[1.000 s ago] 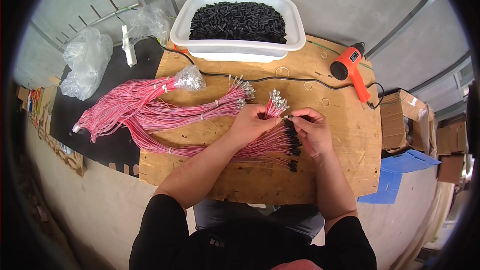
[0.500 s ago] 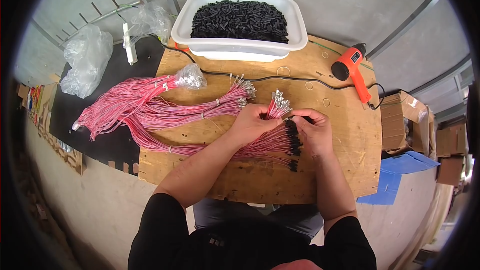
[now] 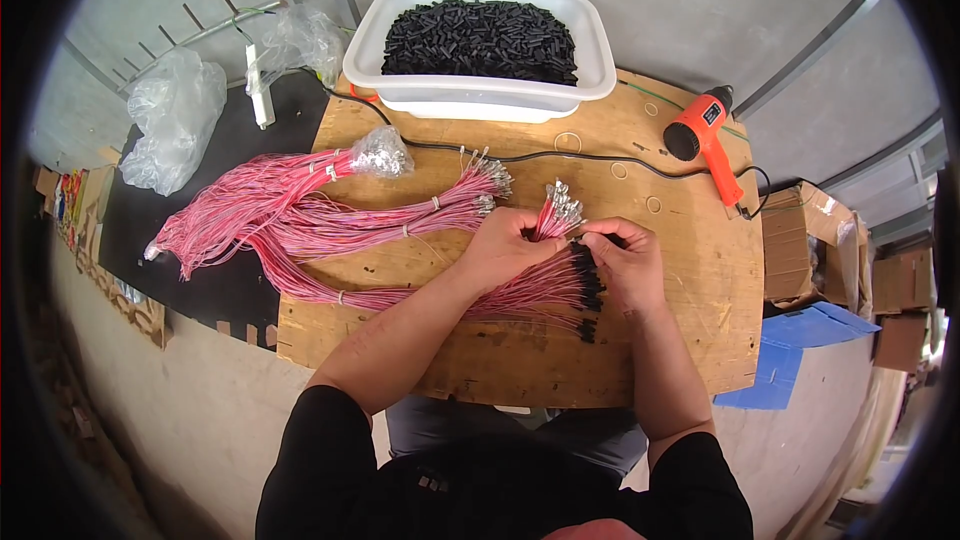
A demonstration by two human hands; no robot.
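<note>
Head view: in front of the white tub (image 3: 480, 97), the left hand (image 3: 503, 248) clasps pink wires (image 3: 548, 226). The right hand (image 3: 628, 262) pinches a small indistinct piece (image 3: 580, 235).

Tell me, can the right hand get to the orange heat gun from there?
Probably yes: no tall thing blocks the right hand from the orange heat gun; the black cord lies low. But that hand is busy by the pink wires.

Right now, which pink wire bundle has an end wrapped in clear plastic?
The topmost wire bundle in the picture, with a clear bag over one end; the other bundles show unbagged metal tips or black sleeves.
</note>
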